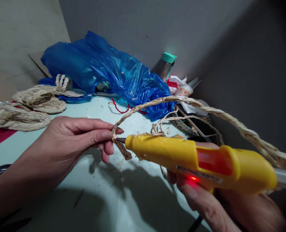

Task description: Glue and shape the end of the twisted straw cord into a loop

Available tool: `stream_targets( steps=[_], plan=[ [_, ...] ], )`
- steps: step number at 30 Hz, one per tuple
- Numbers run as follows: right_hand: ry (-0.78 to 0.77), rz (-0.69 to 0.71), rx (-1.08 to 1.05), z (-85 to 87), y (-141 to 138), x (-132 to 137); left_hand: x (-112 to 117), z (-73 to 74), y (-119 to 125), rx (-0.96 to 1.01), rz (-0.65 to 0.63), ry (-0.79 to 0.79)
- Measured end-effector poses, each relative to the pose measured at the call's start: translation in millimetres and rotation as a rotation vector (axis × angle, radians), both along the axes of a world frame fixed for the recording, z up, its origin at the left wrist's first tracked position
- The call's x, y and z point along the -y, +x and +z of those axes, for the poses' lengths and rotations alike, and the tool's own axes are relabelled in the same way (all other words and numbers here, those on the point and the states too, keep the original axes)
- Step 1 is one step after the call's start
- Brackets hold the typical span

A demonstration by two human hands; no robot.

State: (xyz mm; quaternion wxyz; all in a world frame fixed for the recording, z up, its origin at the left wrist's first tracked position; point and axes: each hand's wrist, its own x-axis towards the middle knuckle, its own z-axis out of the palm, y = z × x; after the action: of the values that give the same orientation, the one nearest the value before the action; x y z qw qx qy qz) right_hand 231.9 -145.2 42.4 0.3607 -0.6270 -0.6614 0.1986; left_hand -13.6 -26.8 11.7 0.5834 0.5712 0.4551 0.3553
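Note:
Between the thumb and fingers of my left hand [72, 138] is pinched the end of a braided straw cord [143, 104]. From there the cord arches up over the middle of the view and runs down to the right edge. My right hand [210, 199] is wrapped round the handle of a yellow glue gun [171, 151], partly hidden under its body. A small red light glows on the gun's side, and a clear glue stick [285, 176] sticks out of its back. The gun's dark nozzle [120, 140] meets the cord right at my left fingertips.
Woven straw slippers [36, 100] lie at the left, near a red cloth [0, 138]. A crumpled blue plastic bag [109, 64] fills the back. Behind it stands a bottle with a teal lid [169, 57]. Straw scraps and red yarn [120, 109] litter the pale table [96, 183].

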Motion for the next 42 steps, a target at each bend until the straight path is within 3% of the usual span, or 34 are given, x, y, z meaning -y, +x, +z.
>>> stream_targets(
  steps=[5, 12, 23, 28, 32, 37, 42],
  plan=[
    [0.035, 0.082, 0.089, -2.6, 3, 0, 0, -1.2, 0, 0.01, 0.019, 0.015],
    [0.092, 0.031, 0.146, -0.7, -5, 2, 2, -2.0, -1, 0.006, 0.031, 0.024],
    [0.045, 0.057, 0.101, 0.8, -5, 1, 0, 0.8, -3, -0.002, 0.035, 0.043],
    [0.081, -0.034, 0.193, -2.6, -6, 5, -1, -2.0, -3, 0.012, 0.053, 0.049],
    [0.124, 0.096, 0.241, -2.8, 0, 3, -2, -4.4, -4, 0.012, 0.066, 0.101],
    [0.126, 0.107, 0.315, -0.7, 2, 1, -3, -4.4, -3, 0.02, 0.059, 0.107],
    [0.113, 0.124, 0.251, 0.7, 1, 0, -3, -3.4, -2, 0.03, 0.058, 0.117]
  ],
)
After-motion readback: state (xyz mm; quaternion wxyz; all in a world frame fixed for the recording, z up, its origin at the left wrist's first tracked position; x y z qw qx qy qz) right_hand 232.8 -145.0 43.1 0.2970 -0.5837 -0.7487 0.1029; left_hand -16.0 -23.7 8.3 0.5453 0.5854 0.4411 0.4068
